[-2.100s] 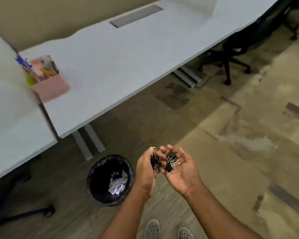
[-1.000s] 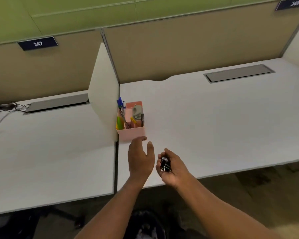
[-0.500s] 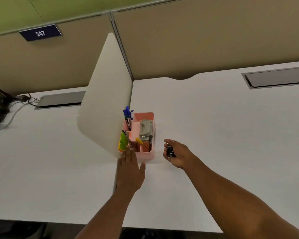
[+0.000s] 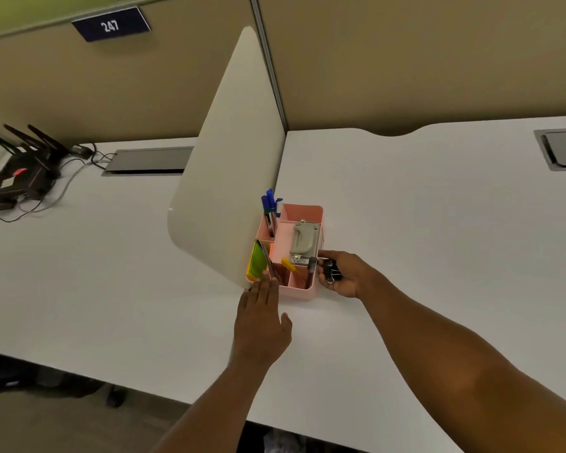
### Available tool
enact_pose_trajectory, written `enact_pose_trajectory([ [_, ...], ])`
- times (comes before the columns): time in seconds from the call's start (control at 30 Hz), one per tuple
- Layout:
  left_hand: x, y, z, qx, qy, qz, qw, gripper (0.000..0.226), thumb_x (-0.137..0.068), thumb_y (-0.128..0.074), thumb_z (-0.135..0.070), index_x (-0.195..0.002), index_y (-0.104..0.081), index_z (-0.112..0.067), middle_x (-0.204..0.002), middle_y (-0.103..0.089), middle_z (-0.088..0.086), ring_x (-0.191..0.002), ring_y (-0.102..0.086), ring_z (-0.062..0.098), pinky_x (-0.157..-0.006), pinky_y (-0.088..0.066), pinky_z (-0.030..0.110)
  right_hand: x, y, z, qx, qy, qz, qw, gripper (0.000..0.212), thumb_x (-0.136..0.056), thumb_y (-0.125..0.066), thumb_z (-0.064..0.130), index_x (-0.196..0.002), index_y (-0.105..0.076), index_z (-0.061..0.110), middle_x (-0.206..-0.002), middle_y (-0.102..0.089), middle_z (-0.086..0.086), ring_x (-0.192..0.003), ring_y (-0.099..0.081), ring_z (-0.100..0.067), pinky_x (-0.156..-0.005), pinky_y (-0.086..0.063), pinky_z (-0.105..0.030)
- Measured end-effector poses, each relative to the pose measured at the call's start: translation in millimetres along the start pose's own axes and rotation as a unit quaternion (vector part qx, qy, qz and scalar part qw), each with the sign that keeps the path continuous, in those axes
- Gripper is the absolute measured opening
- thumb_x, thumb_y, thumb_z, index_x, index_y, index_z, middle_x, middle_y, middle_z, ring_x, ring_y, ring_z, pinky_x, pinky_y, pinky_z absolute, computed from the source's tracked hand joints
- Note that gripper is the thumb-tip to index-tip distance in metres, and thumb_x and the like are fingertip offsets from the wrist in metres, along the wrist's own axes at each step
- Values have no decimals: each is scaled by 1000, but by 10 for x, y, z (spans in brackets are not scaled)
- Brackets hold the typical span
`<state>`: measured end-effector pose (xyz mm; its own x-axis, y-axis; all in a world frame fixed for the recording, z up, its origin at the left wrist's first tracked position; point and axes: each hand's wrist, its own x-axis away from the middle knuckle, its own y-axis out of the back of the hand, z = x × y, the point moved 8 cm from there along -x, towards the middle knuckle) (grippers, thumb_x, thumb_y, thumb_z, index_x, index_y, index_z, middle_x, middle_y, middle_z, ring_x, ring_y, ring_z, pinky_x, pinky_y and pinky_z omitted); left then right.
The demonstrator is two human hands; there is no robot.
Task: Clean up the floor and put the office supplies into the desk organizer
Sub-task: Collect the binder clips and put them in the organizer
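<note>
right hand (image 4: pixel 343 273) is clutching black metal binder clips (image 4: pixel 330 271) beside the pink plastic desk organizer (image 4: pixel 303 291); left hand (image 4: pixel 262 325) is lying flat, fingers released.

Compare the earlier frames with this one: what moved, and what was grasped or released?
The right hand carried the binder clips from over the floor up to the right side of the pink desk organizer, still gripping them. The left hand, which shared the clips two seconds ago, let go and now reaches open to the organizer's front-left corner. The organizer, its blue markers and the stapler stayed put.
</note>
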<state>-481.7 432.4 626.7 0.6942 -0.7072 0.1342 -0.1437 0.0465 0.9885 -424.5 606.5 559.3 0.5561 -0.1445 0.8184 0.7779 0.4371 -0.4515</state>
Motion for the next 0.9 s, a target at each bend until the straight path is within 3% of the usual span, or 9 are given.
enact_pose_trajectory([
  [0.13,1,-4,19,3,-3,8,1000,74,-89,-52,-38,-153,-24,-14,-160,-24,4,-149,-20,20,-118,-7,32,-30,156,73,-7,6,-6,1000,13,-94,-57,15,-92,-66,7,-68,-59,-5,-57,-55,-15,-49,-51,-24],
  [0.27,-1,-21,31,4,3,-6,1000,76,-78,-67,-32,-145,-41,-9,-151,-42,9,-140,-39,24,-114,-22,35,-2,549,153,16,19,-40,999,18,-97,-54,19,-92,-67,6,-73,-58,-6,-62,-53,-17,-51,-53,-26],
  [0.4,-9,-11,27,10,7,-22,1000,75,-77,-69,-30,-144,-43,-8,-149,-44,9,-139,-41,25,-113,-26,36,92,785,275,5,62,-80,995,23,-96,-57,27,-90,-63,6,-73,-56,-7,-63,-53,-18,-55,-53,-29],
  [0.63,-21,23,7,14,4,-36,999,72,-75,-73,-27,-140,-49,-5,-145,-49,11,-135,-47,26,-111,-35,39,362,177,653,-218,211,19,953,40,-96,-49,45,-84,-61,8,-74,-61,-8,-70,-59,-22,-81,-51,-37],
  [0.7,-19,37,5,17,3,-39,999,71,-75,-73,-27,-139,-50,-5,-144,-50,11,-134,-48,26,-110,-32,38,360,18,689,-237,230,26,944,43,-98,-46,45,-86,-62,8,-79,-63,-11,-74,-61,-23,-85,-50,-37],
  [0.83,-28,70,1,9,-10,-54,998,72,-67,-80,-27,-131,-58,-4,-136,-58,13,-126,-56,27,-106,-34,38,284,-88,718,-191,246,-6,950,45,-99,-40,46,-93,-65,10,-92,-66,-8,-84,-59,-19,-79,-48,-30],
  [0.9,-28,82,-1,9,-14,-65,998,72,-64,-82,-25,-129,-60,-3,-133,-60,13,-123,-59,27,-104,-37,39,268,-104,717,-166,250,-16,954,46,-100,-38,47,-96,-66,10,-98,-68,-7,-94,-59,-19,-85,-46,-30],
])
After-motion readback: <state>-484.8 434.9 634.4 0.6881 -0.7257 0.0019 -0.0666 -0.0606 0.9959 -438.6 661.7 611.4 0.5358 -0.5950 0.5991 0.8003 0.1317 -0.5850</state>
